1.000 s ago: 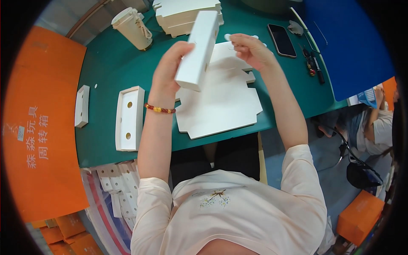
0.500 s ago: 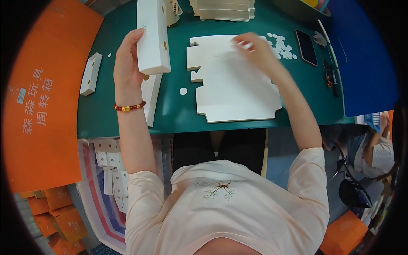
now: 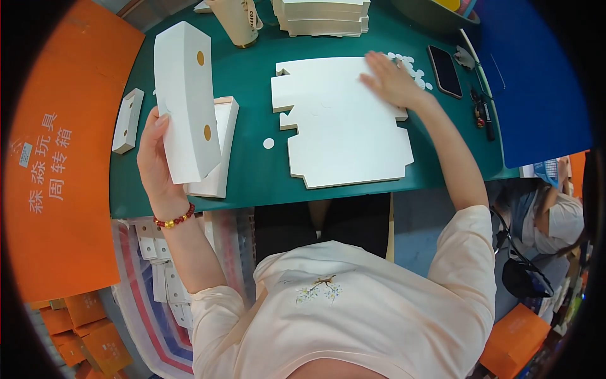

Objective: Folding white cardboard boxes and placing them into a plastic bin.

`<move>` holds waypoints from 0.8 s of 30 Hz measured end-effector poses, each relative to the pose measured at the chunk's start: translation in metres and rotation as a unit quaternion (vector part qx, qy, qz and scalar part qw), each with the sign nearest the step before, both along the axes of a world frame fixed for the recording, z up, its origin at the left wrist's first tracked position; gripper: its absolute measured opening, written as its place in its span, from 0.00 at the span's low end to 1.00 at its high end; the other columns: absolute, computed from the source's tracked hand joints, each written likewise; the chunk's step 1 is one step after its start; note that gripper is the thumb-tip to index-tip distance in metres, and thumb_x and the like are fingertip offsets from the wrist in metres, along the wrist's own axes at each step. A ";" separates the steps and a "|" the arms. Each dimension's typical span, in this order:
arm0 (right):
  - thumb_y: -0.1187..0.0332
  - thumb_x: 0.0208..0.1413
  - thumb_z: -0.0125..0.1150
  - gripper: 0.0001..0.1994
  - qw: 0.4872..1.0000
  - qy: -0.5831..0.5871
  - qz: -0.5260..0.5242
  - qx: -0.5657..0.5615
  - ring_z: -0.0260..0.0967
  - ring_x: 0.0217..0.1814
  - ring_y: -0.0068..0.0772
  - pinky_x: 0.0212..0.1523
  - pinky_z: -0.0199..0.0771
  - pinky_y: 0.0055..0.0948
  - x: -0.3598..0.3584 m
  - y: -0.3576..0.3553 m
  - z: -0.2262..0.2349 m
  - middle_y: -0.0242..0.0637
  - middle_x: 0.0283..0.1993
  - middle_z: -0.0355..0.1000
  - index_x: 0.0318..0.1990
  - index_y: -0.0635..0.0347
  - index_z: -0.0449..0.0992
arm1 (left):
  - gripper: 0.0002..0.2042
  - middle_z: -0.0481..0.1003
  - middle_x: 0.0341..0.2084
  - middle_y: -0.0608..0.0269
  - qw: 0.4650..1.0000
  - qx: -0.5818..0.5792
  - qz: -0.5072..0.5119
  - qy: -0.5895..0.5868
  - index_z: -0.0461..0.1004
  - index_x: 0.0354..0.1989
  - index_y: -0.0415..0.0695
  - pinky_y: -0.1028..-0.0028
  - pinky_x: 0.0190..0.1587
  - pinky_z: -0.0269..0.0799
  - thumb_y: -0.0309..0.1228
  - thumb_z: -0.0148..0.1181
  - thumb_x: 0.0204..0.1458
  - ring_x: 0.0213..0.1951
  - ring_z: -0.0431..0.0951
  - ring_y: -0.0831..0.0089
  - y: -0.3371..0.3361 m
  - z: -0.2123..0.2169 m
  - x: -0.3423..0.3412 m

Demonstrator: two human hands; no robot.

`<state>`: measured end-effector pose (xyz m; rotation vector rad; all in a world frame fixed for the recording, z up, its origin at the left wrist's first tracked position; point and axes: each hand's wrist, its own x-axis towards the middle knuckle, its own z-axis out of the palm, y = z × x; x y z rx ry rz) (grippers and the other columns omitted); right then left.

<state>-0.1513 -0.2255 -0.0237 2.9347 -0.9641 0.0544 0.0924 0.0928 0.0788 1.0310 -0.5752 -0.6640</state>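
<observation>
In my left hand (image 3: pixel 151 151) I hold a long white cardboard box (image 3: pixel 180 104), tilted upright, with two round brownish spots on its side. The fingers behind the box are hidden. Underneath it an open white box (image 3: pixel 222 151) lies on the table, partly covered from sight. My right hand (image 3: pixel 392 82), its fingers stretched out, is over the far right corner of a stack of flat white cardboard blanks (image 3: pixel 347 126). Beside that hand lies a loose pile of small white discs (image 3: pixel 418 74). One single disc (image 3: pixel 268 143) rests left of the stack.
On the green table (image 3: pixel 252 183) stand a paper cup (image 3: pixel 235 22) and more stacked white card (image 3: pixel 323 18) at the back. A phone (image 3: pixel 445 71) and a dark pen (image 3: pixel 489 123) lie right. Another white box (image 3: pixel 128 120) sits left. Finished-looking boxes (image 3: pixel 165 268) fill a bin below.
My left hand has moved left and nearer with the box, which has turned to show its spotted side. My right hand has moved right across the blanks toward the discs, its fingers now straightened.
</observation>
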 end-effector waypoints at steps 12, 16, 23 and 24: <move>0.67 0.53 0.59 0.10 0.943 -0.232 0.043 0.237 0.67 0.45 0.36 0.45 0.69 0.28 0.041 0.103 0.029 0.41 0.43 0.68 0.40 0.63 0.74 | 0.15 0.71 0.35 0.61 0.999 -0.001 0.052 -0.007 0.66 0.43 0.39 0.77 0.45 0.68 0.33 0.52 0.49 0.40 0.74 0.76 0.006 0.006 0.001; 0.73 0.53 0.58 0.05 0.933 -0.184 0.082 0.298 0.66 0.43 0.37 0.46 0.69 0.27 0.043 0.099 0.030 0.41 0.42 0.66 0.36 0.63 0.73 | 0.17 0.72 0.37 0.59 1.000 -0.012 0.017 0.010 0.66 0.46 0.38 0.77 0.45 0.69 0.33 0.52 0.49 0.41 0.74 0.75 0.011 0.000 0.002; 0.79 0.53 0.50 0.08 0.961 -0.270 0.044 0.036 0.67 0.48 0.39 0.48 0.67 0.28 0.012 0.021 -0.001 0.43 0.43 0.69 0.39 0.65 0.73 | 0.21 0.72 0.41 0.57 0.998 -0.018 0.052 0.029 0.64 0.51 0.35 0.75 0.48 0.69 0.33 0.50 0.49 0.45 0.74 0.72 0.027 0.000 0.008; 0.78 0.54 0.52 0.08 0.975 -0.197 -0.044 -0.089 0.67 0.49 0.37 0.47 0.68 0.28 0.014 0.019 0.008 0.41 0.44 0.69 0.40 0.63 0.74 | 0.21 0.72 0.41 0.57 0.998 -0.015 0.059 0.028 0.64 0.51 0.35 0.75 0.48 0.69 0.33 0.50 0.49 0.45 0.74 0.72 0.030 0.000 0.011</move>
